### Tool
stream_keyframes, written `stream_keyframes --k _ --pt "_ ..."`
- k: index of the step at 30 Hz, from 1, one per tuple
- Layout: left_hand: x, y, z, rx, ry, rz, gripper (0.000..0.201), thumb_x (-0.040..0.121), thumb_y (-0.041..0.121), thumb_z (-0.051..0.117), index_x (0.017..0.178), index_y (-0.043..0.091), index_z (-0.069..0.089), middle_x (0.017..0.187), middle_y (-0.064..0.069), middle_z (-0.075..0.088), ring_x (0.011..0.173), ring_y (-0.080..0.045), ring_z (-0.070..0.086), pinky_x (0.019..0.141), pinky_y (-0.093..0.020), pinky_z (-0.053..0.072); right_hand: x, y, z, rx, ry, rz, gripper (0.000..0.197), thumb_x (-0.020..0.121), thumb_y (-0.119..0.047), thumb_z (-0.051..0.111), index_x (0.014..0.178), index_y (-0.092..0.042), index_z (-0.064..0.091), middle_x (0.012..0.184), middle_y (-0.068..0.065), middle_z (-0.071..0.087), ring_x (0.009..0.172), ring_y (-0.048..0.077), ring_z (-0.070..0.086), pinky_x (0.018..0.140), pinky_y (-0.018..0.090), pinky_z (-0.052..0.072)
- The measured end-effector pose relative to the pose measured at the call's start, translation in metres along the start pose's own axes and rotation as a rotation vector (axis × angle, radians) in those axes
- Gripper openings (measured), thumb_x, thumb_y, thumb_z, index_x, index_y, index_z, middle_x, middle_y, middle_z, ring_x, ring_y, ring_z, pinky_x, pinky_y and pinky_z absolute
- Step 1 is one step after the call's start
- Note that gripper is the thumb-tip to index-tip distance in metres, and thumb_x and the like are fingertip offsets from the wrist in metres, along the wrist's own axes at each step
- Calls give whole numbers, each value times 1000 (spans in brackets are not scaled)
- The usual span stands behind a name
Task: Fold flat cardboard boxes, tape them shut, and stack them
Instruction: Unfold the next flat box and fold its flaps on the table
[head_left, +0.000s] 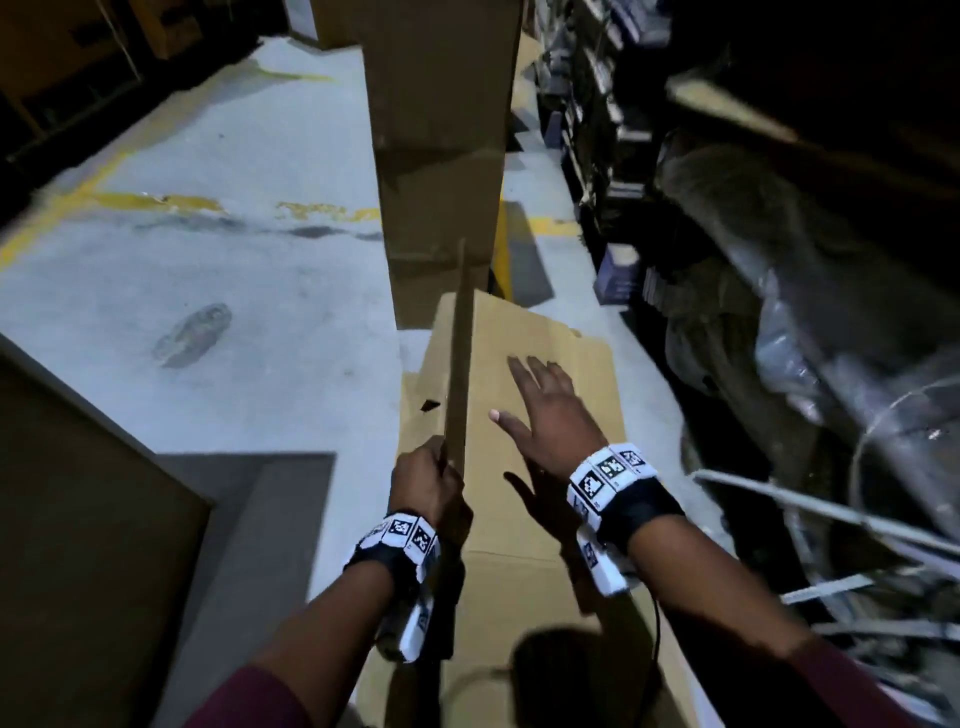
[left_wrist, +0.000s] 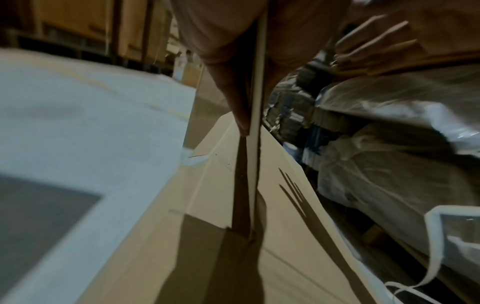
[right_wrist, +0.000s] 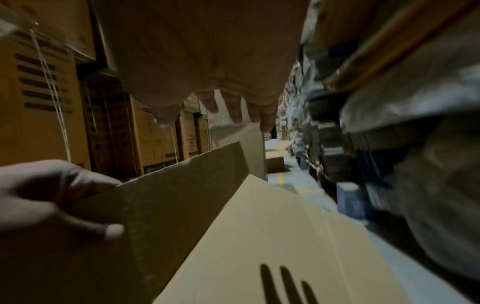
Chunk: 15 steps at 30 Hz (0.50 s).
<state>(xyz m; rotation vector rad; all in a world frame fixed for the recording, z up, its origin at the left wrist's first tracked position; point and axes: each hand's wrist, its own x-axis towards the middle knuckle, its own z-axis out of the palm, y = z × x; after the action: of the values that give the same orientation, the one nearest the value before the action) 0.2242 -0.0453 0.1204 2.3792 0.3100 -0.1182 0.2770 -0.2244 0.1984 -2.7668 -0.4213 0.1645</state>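
Observation:
A flat brown cardboard box (head_left: 524, 415) lies on the concrete floor in front of me. One panel of it, a cardboard flap (head_left: 461, 358), stands up on edge. My left hand (head_left: 431, 478) grips the near end of that flap (left_wrist: 255, 102), fingers curled round it (right_wrist: 166, 205). My right hand (head_left: 545, 410) hovers just above the flat cardboard (right_wrist: 272, 236) to the right of the flap, fingers spread and straight, holding nothing; its shadow falls on the board. A tall stack of folded boxes (head_left: 441, 156) rises right behind the flat box.
Grey concrete floor (head_left: 208, 234) with yellow lines spreads to the left. Dark shelving with plastic-wrapped goods (head_left: 779, 260) lines the right side. Loose white strapping (head_left: 831, 545) lies at the lower right. Another cardboard sheet (head_left: 78, 519) leans at the lower left.

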Motion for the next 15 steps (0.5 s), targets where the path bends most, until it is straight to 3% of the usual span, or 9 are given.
stream_keyframes --k 2,5,8,10,12,15 --pt "-13 46 -68 90 -42 87 17 87 19 58 104 20 63 91 -16 71 90 -40 64 69 -38 49 8 -28 -87 -90 16 -54 85 98 -49 57 163 -24 7 169 8 10 155 33 6 123 48 21" --pt "-37 121 -181 311 -121 163 46 85 14 57 128 28 58 103 -19 71 99 -41 64 80 -42 51 19 -80 -225 -392 -14 -204 101 86 -29 74 162 -24 8 169 9 8 156 34 4 123 49 21" --pt "-51 177 -280 490 -154 264 67 89 14 54 148 40 39 118 -12 69 106 -36 65 87 -41 52 34 -125 -332 -598 -66 -267 85 91 -8 63 160 -25 18 169 8 9 156 33 7 124 52 17" --pt "-57 213 -347 508 -130 354 69 90 9 50 148 44 38 124 -7 69 107 -33 66 89 -43 53 36 -153 -391 -641 -174 -216 68 94 -10 60 155 -27 35 163 11 28 150 35 25 122 53 23" --pt "-56 246 -407 456 -86 481 70 87 1 52 145 39 48 134 -5 65 114 -31 66 93 -43 53 33 -173 -434 -607 -313 -110 49 96 -17 61 144 -24 52 144 12 53 132 35 50 111 48 40" --pt "-53 304 -499 494 -4 600 68 85 -6 54 143 30 53 145 0 56 128 -26 57 99 -38 49 23 -203 -490 -479 -259 -53 49 101 -11 50 148 -26 48 140 13 57 124 33 58 103 43 48"
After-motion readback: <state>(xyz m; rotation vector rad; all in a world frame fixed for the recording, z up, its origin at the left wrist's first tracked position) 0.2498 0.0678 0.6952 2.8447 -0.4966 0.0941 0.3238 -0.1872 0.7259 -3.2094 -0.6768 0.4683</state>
